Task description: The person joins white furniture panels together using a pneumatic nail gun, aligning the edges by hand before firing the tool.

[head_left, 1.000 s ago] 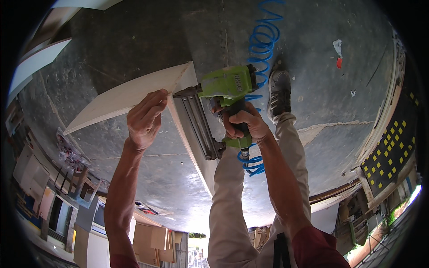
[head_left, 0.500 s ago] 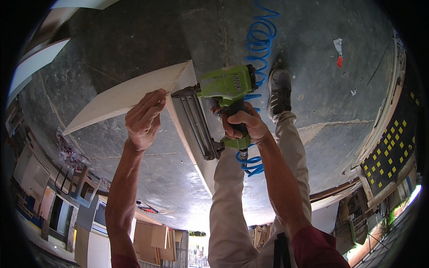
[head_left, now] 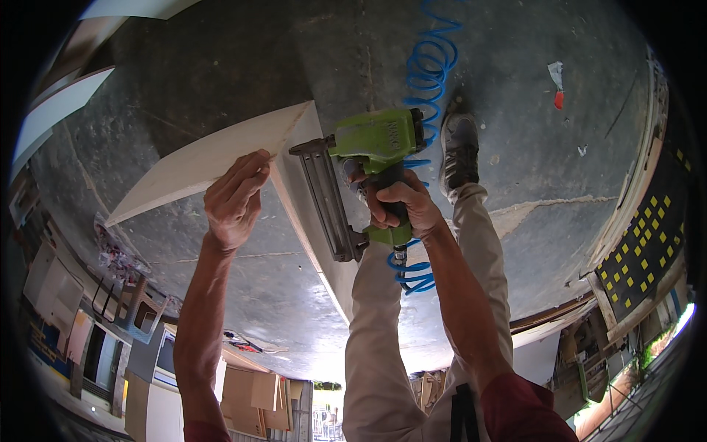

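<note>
The grey concrete floor (head_left: 221, 88) takes up most of what I see, and on it two pale wooden boards meet at a corner: one long board (head_left: 199, 166) running off to the person's left, a second board (head_left: 313, 243) standing on edge and running back toward the person's legs. The step in hand looks like pinning that corner joint. The left hand (head_left: 234, 197) is clenched over the top edge of the long board near the corner, steadying it. The right hand (head_left: 398, 206) is wrapped tight around the grip of a green nail gun (head_left: 372, 140), its grey magazine (head_left: 328, 202) lying along the second board and its nose at the joint. To my eye the next move calls for keeping the boards flush and the nose square on the seam, left fingers clear.

A blue coiled air hose (head_left: 434, 66) trails from the tool's base past the grey shoe (head_left: 460, 144). At the right rim lies a black mat with yellow squares (head_left: 648, 243). Brown cardboard sheets (head_left: 250, 398) lean at the bottom. Smallest, a white and red scrap (head_left: 557, 81) lies on the floor, upper right.
</note>
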Action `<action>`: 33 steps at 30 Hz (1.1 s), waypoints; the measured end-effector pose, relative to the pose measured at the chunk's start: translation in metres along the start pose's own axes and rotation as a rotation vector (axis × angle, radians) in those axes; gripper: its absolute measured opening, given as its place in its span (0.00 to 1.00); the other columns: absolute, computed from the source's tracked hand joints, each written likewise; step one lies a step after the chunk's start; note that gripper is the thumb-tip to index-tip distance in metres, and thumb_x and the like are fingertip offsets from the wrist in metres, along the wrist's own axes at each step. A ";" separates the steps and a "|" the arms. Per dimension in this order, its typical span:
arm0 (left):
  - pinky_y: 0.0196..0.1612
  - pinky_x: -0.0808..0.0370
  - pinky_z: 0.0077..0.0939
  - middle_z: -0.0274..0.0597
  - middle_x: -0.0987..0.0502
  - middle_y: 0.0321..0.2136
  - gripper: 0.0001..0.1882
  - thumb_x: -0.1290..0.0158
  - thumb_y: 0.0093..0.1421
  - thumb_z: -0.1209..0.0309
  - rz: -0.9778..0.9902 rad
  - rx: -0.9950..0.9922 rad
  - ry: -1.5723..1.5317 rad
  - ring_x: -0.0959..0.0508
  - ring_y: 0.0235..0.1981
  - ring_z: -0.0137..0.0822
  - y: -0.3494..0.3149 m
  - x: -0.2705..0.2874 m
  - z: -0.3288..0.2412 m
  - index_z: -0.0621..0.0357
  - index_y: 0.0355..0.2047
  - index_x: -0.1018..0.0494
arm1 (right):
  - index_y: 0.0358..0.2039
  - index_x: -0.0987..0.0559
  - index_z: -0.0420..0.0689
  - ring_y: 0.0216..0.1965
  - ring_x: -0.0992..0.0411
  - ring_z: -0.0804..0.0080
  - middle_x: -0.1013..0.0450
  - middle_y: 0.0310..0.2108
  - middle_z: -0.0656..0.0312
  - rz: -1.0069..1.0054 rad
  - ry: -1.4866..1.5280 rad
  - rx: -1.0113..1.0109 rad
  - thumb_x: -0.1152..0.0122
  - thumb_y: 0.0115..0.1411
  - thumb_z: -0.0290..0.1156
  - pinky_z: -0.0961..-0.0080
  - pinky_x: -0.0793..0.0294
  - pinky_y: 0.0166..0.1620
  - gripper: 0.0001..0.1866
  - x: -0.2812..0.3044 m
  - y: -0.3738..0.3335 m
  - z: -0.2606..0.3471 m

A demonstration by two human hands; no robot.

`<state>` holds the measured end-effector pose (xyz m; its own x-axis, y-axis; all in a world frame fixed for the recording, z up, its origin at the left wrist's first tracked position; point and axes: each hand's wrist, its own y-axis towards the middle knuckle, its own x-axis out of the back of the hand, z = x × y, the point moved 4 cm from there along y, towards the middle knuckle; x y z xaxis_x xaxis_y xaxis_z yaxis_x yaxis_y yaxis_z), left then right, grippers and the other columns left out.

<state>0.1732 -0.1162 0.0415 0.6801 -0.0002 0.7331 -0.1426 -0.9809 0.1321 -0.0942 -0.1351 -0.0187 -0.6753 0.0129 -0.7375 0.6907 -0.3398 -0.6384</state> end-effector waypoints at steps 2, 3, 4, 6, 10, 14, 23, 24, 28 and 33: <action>0.46 0.15 0.38 0.55 0.16 0.41 0.07 0.40 0.52 0.90 -0.008 -0.001 0.004 0.15 0.44 0.51 -0.002 -0.002 0.001 0.69 0.30 0.22 | 0.52 0.27 0.28 0.13 0.40 0.81 0.29 0.19 0.59 -0.006 -0.034 -0.023 0.45 0.55 0.28 0.77 0.33 0.23 0.25 0.002 0.001 0.000; 0.47 0.15 0.38 0.55 0.16 0.41 0.07 0.40 0.52 0.90 -0.013 -0.002 0.007 0.15 0.44 0.51 -0.002 -0.002 0.002 0.69 0.31 0.22 | 0.52 0.27 0.28 0.13 0.40 0.81 0.29 0.19 0.59 -0.009 -0.051 -0.035 0.45 0.55 0.27 0.77 0.33 0.23 0.25 0.002 0.002 0.000; 0.48 0.16 0.38 0.54 0.16 0.42 0.08 0.40 0.53 0.90 -0.007 0.004 -0.003 0.16 0.46 0.50 -0.003 -0.002 0.003 0.68 0.32 0.21 | 0.53 0.26 0.28 0.13 0.40 0.81 0.29 0.19 0.59 0.002 -0.060 -0.032 0.45 0.55 0.27 0.77 0.33 0.23 0.25 0.001 0.002 0.001; 0.50 0.17 0.37 0.52 0.17 0.45 0.09 0.40 0.56 0.89 0.004 0.016 -0.022 0.17 0.49 0.49 -0.004 -0.002 0.004 0.65 0.36 0.20 | 0.53 0.26 0.29 0.13 0.40 0.81 0.29 0.19 0.59 0.025 -0.078 -0.027 0.45 0.55 0.27 0.77 0.33 0.23 0.25 -0.002 0.003 0.003; 0.51 0.17 0.37 0.51 0.17 0.45 0.10 0.40 0.56 0.89 0.009 0.002 -0.051 0.17 0.49 0.49 -0.004 -0.002 0.005 0.65 0.37 0.20 | 0.53 0.26 0.29 0.12 0.40 0.81 0.29 0.19 0.58 0.009 -0.022 -0.027 0.45 0.55 0.27 0.77 0.33 0.22 0.25 0.000 0.001 -0.002; 0.51 0.17 0.37 0.51 0.17 0.46 0.10 0.40 0.56 0.89 0.021 -0.002 -0.040 0.17 0.49 0.49 -0.005 -0.001 0.006 0.64 0.37 0.19 | 0.52 0.27 0.27 0.12 0.39 0.81 0.29 0.18 0.58 0.019 0.022 -0.019 0.44 0.53 0.28 0.79 0.36 0.20 0.26 -0.004 0.003 -0.003; 0.51 0.17 0.37 0.50 0.17 0.46 0.08 0.40 0.56 0.88 0.024 0.016 -0.048 0.17 0.50 0.49 -0.004 -0.002 0.004 0.66 0.35 0.20 | 0.49 0.27 0.25 0.11 0.39 0.82 0.28 0.17 0.59 0.015 0.024 -0.010 0.44 0.52 0.27 0.80 0.37 0.18 0.25 -0.004 0.005 -0.003; 0.51 0.17 0.37 0.50 0.17 0.46 0.08 0.40 0.56 0.88 0.025 0.018 -0.049 0.17 0.50 0.49 -0.004 -0.003 0.005 0.66 0.35 0.20 | 0.49 0.27 0.25 0.11 0.39 0.82 0.28 0.17 0.59 0.021 0.021 -0.007 0.44 0.52 0.27 0.80 0.36 0.18 0.25 -0.004 0.005 -0.003; 0.51 0.17 0.37 0.50 0.17 0.46 0.08 0.40 0.57 0.88 0.025 0.033 -0.074 0.17 0.50 0.49 -0.003 -0.001 0.005 0.65 0.36 0.19 | 0.50 0.28 0.25 0.11 0.39 0.82 0.28 0.17 0.59 0.014 0.054 -0.020 0.45 0.52 0.26 0.80 0.35 0.19 0.25 -0.007 0.005 -0.004; 0.51 0.17 0.37 0.50 0.17 0.46 0.09 0.40 0.57 0.87 0.028 0.033 -0.091 0.17 0.50 0.49 -0.004 -0.003 0.006 0.63 0.36 0.19 | 0.49 0.28 0.26 0.11 0.39 0.82 0.29 0.16 0.59 0.000 0.068 -0.021 0.45 0.52 0.27 0.80 0.33 0.20 0.24 -0.004 0.004 -0.006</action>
<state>0.1763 -0.1135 0.0345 0.7386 -0.0438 0.6727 -0.1399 -0.9861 0.0894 -0.0874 -0.1315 -0.0200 -0.6568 0.0770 -0.7501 0.6963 -0.3199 -0.6425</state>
